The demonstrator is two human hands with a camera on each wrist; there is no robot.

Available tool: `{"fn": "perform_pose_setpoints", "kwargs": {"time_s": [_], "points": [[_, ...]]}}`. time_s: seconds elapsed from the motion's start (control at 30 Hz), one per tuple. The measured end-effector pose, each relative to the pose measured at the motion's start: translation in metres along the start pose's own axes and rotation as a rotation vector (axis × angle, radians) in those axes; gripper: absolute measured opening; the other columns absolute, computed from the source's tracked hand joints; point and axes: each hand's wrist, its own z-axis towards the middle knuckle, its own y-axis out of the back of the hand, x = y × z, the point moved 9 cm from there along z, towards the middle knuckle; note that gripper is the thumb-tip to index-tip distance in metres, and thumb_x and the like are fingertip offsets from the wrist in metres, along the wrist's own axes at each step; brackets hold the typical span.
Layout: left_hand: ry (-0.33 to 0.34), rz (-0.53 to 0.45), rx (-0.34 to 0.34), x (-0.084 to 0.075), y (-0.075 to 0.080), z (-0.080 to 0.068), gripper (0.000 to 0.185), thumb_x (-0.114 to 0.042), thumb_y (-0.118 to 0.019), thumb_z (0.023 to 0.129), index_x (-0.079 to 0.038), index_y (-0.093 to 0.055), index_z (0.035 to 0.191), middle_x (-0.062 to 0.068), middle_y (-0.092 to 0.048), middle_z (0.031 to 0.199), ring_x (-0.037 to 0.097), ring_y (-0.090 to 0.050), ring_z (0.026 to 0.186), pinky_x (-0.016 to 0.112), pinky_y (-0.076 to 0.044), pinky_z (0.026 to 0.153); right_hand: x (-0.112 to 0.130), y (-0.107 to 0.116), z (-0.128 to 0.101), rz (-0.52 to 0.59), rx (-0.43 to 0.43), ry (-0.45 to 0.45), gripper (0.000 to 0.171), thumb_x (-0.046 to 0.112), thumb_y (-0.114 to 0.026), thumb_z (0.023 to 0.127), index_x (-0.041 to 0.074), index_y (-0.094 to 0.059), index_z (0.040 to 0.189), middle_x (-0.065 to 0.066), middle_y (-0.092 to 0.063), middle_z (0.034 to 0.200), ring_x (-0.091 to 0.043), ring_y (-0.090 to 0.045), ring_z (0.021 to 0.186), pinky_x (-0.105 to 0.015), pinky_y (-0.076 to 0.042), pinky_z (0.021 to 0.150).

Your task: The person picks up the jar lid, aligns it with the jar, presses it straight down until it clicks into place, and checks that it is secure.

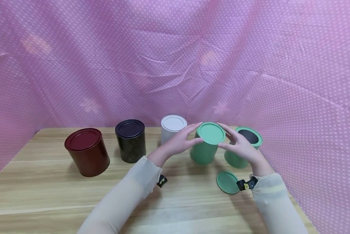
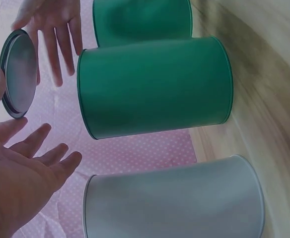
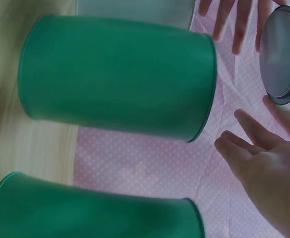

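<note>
Both hands hold a round green lid [image 1: 212,132] by its rim, one from each side. My left hand [image 1: 179,142] has its thumb and forefinger at the lid's left edge, other fingers spread. My right hand [image 1: 240,148] has its thumb and forefinger at the right edge. A green can [image 1: 203,153] stands upright below. Both wrist views show a gap between the lid [image 2: 22,74] and the can [image 2: 155,89]; the can's mouth is hidden. To the right stands another green can [image 1: 236,160], its top uncovered and dark inside.
A second green lid [image 1: 227,182] lies on the wooden table [image 1: 189,201] near my right wrist. A white can [image 1: 173,123], a black can [image 1: 130,143] and a dark red can [image 1: 88,154] stand leftward, lids on. Pink dotted cloth [image 1: 175,65] surrounds the table's back and sides.
</note>
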Motion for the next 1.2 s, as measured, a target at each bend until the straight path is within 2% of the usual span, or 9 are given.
{"fn": "perform_pose_setpoints", "kwargs": {"time_s": [0.17,0.4,0.53,0.7,1.0,1.2], "points": [[0.008,0.017,0.046,0.001,-0.001,0.013,0.067,-0.040,-0.059,0.095,-0.020,-0.031,0.153,0.006,-0.027,0.159,0.025,-0.025,0.147,0.051,-0.025,0.117,-0.004,0.009,0.002,-0.032,0.002,-0.031,0.071,0.014,-0.064,0.093,0.012,-0.027,0.153,-0.017,-0.027,0.157,-0.045,-0.013,0.146,-0.065,-0.012,0.116],[0.046,0.040,0.096,0.008,-0.005,0.027,0.066,-0.041,-0.059,0.095,-0.021,-0.031,0.152,0.006,-0.026,0.159,0.026,-0.024,0.147,0.055,-0.024,0.117,-0.018,0.016,0.006,-0.086,0.025,-0.100,0.072,0.023,-0.064,0.094,0.016,-0.025,0.154,-0.016,-0.023,0.159,-0.052,-0.014,0.143,-0.069,-0.018,0.111],[0.047,0.057,0.123,0.014,-0.009,0.033,0.067,-0.043,-0.057,0.096,-0.020,-0.029,0.153,0.007,-0.025,0.160,0.026,-0.023,0.147,0.054,-0.024,0.117,-0.026,0.018,0.009,-0.078,0.037,-0.123,0.072,0.026,-0.064,0.094,0.017,-0.025,0.154,-0.014,-0.023,0.160,-0.050,-0.015,0.144,-0.068,-0.019,0.112],[0.042,0.076,0.120,0.018,-0.007,0.041,0.067,-0.041,-0.058,0.096,-0.016,-0.032,0.152,0.009,-0.027,0.159,0.027,-0.024,0.147,0.053,-0.024,0.117,-0.034,0.018,0.017,-0.086,0.067,-0.148,0.072,0.032,-0.063,0.094,0.021,-0.025,0.154,-0.012,-0.024,0.160,-0.046,-0.018,0.145,-0.064,-0.020,0.114],[0.041,0.101,0.145,0.018,-0.007,0.051,0.067,-0.039,-0.056,0.097,-0.014,-0.029,0.153,0.011,-0.028,0.158,0.026,-0.026,0.146,0.047,-0.025,0.118,-0.038,0.020,0.025,-0.077,0.120,-0.147,0.073,0.029,-0.062,0.095,0.015,-0.021,0.155,-0.016,-0.022,0.160,-0.045,-0.018,0.145,-0.064,-0.019,0.114],[0.038,0.112,0.163,0.019,-0.005,0.055,0.066,-0.034,-0.056,0.098,-0.010,-0.028,0.153,0.013,-0.026,0.158,0.028,-0.025,0.146,0.046,-0.025,0.119,-0.035,0.024,0.035,-0.148,0.120,-0.138,0.071,0.028,-0.063,0.095,0.013,-0.026,0.153,-0.014,-0.026,0.159,-0.044,-0.016,0.146,-0.062,-0.015,0.117]]}}
